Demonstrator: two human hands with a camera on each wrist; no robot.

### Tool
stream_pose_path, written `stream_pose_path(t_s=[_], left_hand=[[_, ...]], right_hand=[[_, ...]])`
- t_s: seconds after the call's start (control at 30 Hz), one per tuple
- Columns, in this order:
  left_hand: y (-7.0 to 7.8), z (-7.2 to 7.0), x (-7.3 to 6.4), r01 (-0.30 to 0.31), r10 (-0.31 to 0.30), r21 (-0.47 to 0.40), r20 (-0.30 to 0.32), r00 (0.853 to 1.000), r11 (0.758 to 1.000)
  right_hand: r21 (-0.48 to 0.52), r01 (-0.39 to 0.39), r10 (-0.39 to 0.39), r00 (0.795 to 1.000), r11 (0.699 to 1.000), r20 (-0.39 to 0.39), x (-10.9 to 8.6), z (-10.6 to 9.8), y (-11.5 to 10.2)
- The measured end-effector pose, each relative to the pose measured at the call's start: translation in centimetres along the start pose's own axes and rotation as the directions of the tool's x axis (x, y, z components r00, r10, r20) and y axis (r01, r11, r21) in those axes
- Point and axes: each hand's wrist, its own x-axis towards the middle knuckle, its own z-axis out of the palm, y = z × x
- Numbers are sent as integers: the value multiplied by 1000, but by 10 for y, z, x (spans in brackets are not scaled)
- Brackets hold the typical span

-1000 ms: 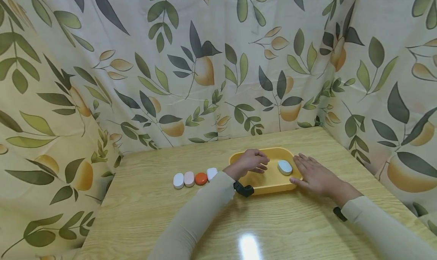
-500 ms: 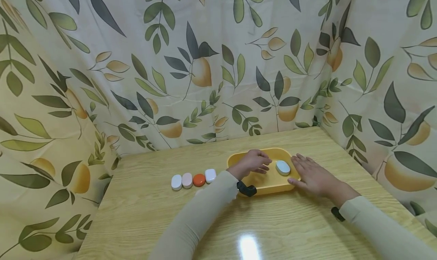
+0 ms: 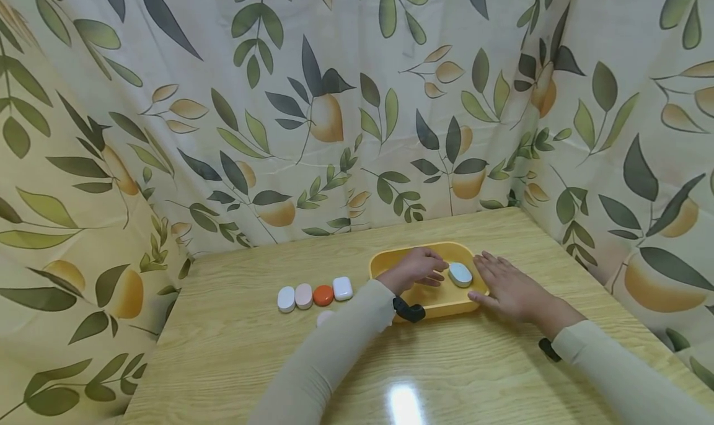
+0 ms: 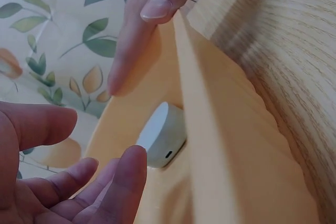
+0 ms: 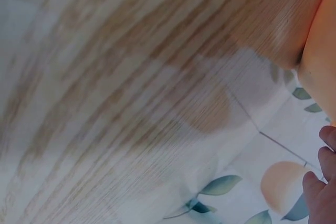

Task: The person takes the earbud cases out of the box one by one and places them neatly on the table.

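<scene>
A yellow tray (image 3: 437, 308) stands on the table, with a pale blue-white earbud case (image 3: 460, 275) lying inside near its right end. My left hand (image 3: 417, 269) reaches over the tray's left half, fingers apart and loosely bent, holding nothing. In the left wrist view the earbud case (image 4: 161, 136) shows a small dark port, and a gap separates it from the left thumb and fingers (image 4: 131, 177). My right hand (image 3: 510, 289) rests with straight fingers against the tray's right rim. Only its fingertips (image 5: 328, 156) show at the edge of the right wrist view.
Left of the tray, a row of small cases stands on the table: white (image 3: 286, 299), pink (image 3: 304, 296), orange-red (image 3: 323, 295) and white (image 3: 343, 288). A pale case (image 3: 325, 317) peeks out beside the left sleeve. A leaf-patterned curtain (image 3: 357, 103) borders the table (image 3: 234, 350).
My left hand has moved slightly right over the tray, closer to the earbud case. The right hand keeps its place at the rim. The head view has shifted a little.
</scene>
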Motion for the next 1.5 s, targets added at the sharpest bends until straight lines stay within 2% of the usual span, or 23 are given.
stream_pose_path(t_s=[0.3, 0.83, 1.27, 1.43, 1.5], left_hand=[[-7, 6, 7, 38, -39, -19, -47, 998, 999], [-7, 15, 16, 52, -52, -17, -20, 998, 999], [-6, 24, 21, 111, -109, 46, -51, 993, 993], [-5, 28, 24, 131, -130, 13, -63, 990, 991], [-5, 28, 25, 125, -125, -6, -48, 991, 992]], right_hand=[[0, 14, -14, 1000, 1000, -20, 0, 1, -2], [7, 4, -4, 1000, 1000, -14, -1, 2, 2], [13, 13, -13, 999, 1000, -31, -2, -1, 0], [11, 16, -16, 999, 1000, -29, -3, -1, -1], [10, 13, -13, 1000, 1000, -23, -2, 0, 0]])
